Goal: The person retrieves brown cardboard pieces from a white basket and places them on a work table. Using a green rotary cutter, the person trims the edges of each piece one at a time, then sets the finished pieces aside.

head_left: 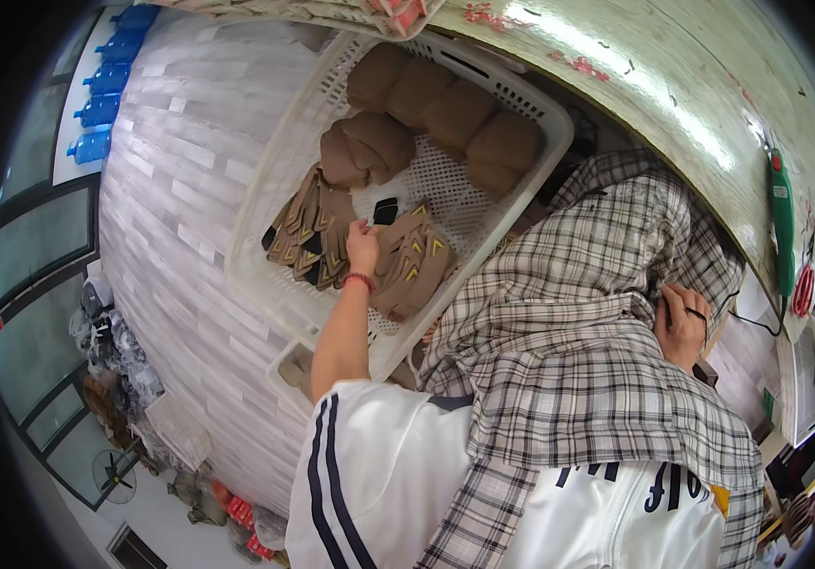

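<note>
My left hand (363, 250), with a red band at the wrist, reaches into a white plastic basket (257, 213). Its fingers are closed at the edge of some brown fabric pieces, beside a small black piece (385, 211); what they grip, if anything, I cannot make out. Brown pieces with yellow chevron marks lie fanned in two piles, a left pile (308, 232) and a right pile (415, 270). Beyond them sit several folded brown fabric bundles (445, 109). My right hand (680, 327) lies on the plaid cloth (559, 313) over my lap, fingers loosely bent and apart, with nothing visible in them.
A worktable (711, 104) runs along the right, with a green-handled tool (781, 223) and a red coil (804, 289) near its edge. Another basket (369, 17) stands at the top. Blue water bottles (99, 109) line the far left, and a fan (114, 474) stands lower left.
</note>
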A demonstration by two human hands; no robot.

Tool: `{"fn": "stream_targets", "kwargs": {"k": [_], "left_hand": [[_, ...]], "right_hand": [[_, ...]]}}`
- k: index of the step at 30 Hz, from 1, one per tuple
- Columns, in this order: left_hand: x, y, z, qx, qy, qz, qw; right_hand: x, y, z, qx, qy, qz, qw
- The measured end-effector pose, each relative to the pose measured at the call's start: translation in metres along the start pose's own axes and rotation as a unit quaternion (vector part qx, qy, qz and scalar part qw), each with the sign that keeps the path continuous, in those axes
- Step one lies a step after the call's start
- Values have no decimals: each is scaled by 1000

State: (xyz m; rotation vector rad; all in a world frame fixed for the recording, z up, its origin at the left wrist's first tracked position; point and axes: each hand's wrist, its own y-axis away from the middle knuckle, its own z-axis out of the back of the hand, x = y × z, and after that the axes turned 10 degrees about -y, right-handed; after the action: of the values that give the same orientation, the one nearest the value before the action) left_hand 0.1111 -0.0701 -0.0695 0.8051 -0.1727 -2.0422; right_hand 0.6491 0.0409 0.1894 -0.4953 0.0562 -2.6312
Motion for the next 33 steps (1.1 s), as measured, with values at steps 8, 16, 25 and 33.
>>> {"fn": "stream_targets", "kwargs": {"k": [8, 16, 25, 33], "left_hand": [[-22, -18, -19, 16, -175, 116, 978], [-19, -8, -14, -11, -149, 12, 989], [-49, 15, 10, 64, -188, -151, 968], [-41, 6, 3, 69, -152, -185, 969]], "right_hand": [[-1, 4, -2, 5, 7, -6, 1000], [1, 2, -1, 3, 12, -10, 1000], [-1, 4, -1, 4, 13, -4, 1000], [3, 0, -1, -4, 4, -15, 1000]]}}
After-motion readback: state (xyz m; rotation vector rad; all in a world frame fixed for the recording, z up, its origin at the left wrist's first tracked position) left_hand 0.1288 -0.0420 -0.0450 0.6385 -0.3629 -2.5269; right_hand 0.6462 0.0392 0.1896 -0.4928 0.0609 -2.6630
